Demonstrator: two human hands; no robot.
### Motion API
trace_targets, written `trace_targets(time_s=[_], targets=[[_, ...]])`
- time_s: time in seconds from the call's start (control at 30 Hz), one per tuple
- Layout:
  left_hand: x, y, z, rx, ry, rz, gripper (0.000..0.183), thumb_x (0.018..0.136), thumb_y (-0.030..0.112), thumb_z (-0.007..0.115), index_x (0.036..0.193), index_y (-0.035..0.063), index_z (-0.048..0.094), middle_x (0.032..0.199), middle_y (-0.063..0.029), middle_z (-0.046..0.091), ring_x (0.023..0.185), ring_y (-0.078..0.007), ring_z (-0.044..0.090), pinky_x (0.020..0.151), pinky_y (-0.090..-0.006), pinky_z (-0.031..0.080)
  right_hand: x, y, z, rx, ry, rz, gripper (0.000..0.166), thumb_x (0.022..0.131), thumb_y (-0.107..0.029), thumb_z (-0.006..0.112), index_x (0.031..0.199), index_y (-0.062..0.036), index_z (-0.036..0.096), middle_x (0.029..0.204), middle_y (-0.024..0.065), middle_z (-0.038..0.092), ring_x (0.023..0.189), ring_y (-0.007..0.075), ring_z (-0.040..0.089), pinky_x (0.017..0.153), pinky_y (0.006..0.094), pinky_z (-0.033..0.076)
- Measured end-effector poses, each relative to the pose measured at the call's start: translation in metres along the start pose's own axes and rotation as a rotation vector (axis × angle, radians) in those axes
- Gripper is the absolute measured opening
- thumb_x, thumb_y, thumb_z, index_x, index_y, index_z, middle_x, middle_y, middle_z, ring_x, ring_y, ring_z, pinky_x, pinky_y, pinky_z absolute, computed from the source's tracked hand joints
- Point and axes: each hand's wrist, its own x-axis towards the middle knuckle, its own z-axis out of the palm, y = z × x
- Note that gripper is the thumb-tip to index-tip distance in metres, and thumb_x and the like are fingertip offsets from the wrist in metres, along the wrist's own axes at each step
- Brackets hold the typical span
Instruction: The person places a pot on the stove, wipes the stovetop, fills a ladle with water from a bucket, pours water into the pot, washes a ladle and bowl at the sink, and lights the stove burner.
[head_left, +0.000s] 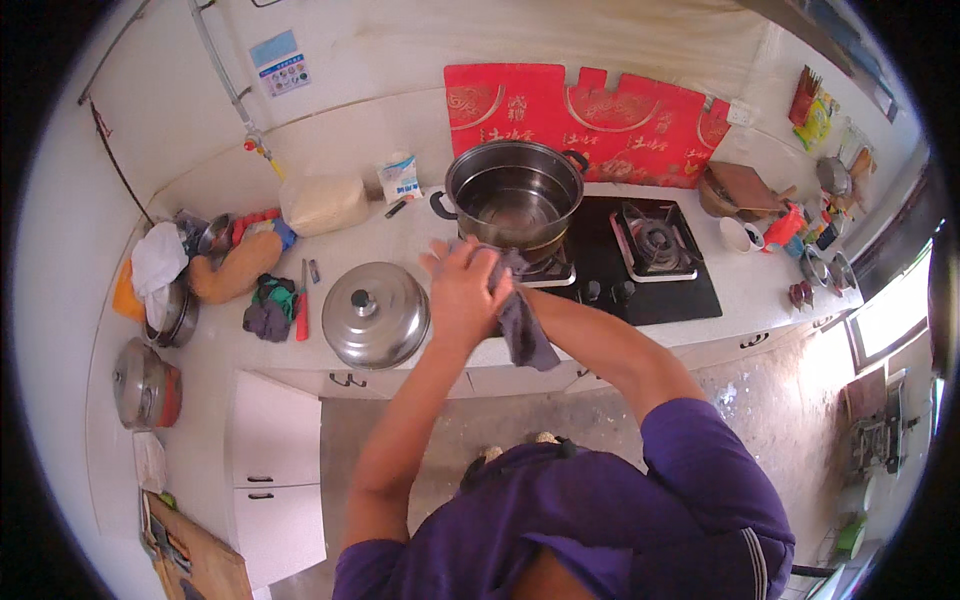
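Note:
A dark grey cloth (525, 330) is bunched in my left hand (466, 281), and its loose end hangs over the counter's front edge. My right forearm (600, 334) comes in from the right behind that cloth. The right hand itself is mostly hidden by the cloth and my left hand, so its grip does not show. Just beyond both hands, a deep steel pot (517, 187) with black side handles stands uncovered on the left burner. To the left of my hands, a domed steel lid (375, 315) with a black knob lies on the counter.
The right burner (656, 240) holds no pot. Left on the counter are a red-handled knife (302, 307), crumpled cloths (271, 307) and a lidded pot (146, 382). A red decorated panel (637, 127) stands behind the stove. Bowls (739, 234) sit on the right.

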Motion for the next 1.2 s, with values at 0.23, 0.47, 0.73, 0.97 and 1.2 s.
trace_targets(time_s=[0.23,0.47,0.73,0.97,1.2], targets=[[-0.015,-0.042,0.013,-0.665,0.142,-0.72,0.031,0.089,0.02,0.047,0.115,0.003,0.051,0.118,-0.0188,0.051,0.108,-0.0318,0.052,0.088,-0.0362,0.04,-0.019,-0.093,0.024,0.988,0.39,0.4,0.046,0.09,-0.042,0.046,0.13,-0.0217,0.04,0.127,0.0016,0.047,0.115,0.0228,0.044,0.097,0.0388,0.036],[-0.029,-0.034,0.012,-0.575,-0.143,-0.286,0.041,0.089,0.02,0.045,0.127,0.0052,0.044,0.137,-0.0208,0.033,0.127,-0.0324,0.033,0.102,-0.0365,0.027,-0.025,-0.084,-0.008,1.088,0.532,0.315,0.036,0.089,-0.034,0.051,0.112,-0.0069,0.051,0.11,0.0082,0.057,0.1,0.0238,0.055,0.089,0.0408,0.044],[0.029,-0.13,0.071,-0.416,-0.251,-0.357,0.035,0.085,0.022,0.055,0.117,0.0118,0.05,0.107,-0.0096,0.06,0.096,-0.0288,0.058,0.082,-0.0368,0.047,-0.02,-0.174,0.077,-1.093,0.19,-0.505,0.04,0.063,-0.033,0.068,0.1,-0.0204,0.059,0.113,0.0031,0.053,0.117,0.0274,0.041,0.094,0.052,0.033],[0.025,-0.031,0.074,-1.95,-0.399,-0.817,0.031,0.083,0.025,0.059,0.11,0.0122,0.054,0.106,-0.0083,0.059,0.1,-0.0262,0.056,0.075,-0.0326,0.046,-0.017,-0.182,-0.013,-1.247,0.022,-0.747,0.029,0.059,-0.03,0.066,0.082,-0.0168,0.056,0.098,0.0034,0.054,0.097,0.026,0.05,0.079,0.0441,0.041],[0.037,-0.003,-0.028,-1.468,-0.655,-0.938,0.026,0.089,0.022,0.05,0.111,0.0078,0.052,0.095,-0.0074,0.063,0.082,-0.0192,0.064,0.068,-0.0278,0.049,0.025,-0.352,-0.09,-1.407,0.588,-1.152,0.04,0.054,-0.019,0.076,0.089,-0.0159,0.058,0.102,0.0032,0.056,0.096,0.0272,0.051,0.081,0.0422,0.042]])
